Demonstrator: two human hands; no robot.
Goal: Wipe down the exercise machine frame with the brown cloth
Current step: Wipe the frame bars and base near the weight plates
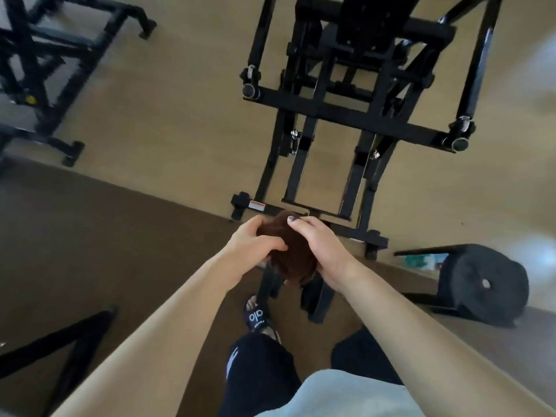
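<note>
Both hands meet in front of the body with the brown cloth (296,254) bunched between them. The left hand (258,240) curls its fingers into the cloth's left side, gripping the folds, while the right hand (320,246) cups the cloth from the right, its thumb laid across the top and the other fingers hidden beneath the fabric. The cloth is held in the air, touching neither the floor nor any metal that can be seen.

Just beyond the hands stands the black exercise machine frame (346,115), its lowest crossbar closest to the knuckles and its rails running away from them toward a wider bar with round end caps. A small warning sticker (257,205) sits on the low bar, beyond the left hand. Below the hands, a foot in a black slipper (257,317) rests on the brown carpet (105,251). To the right of the right hand lies a round weight plate (487,281) on the floor. Far off to the left of the left hand stands another black frame (45,55)
</note>
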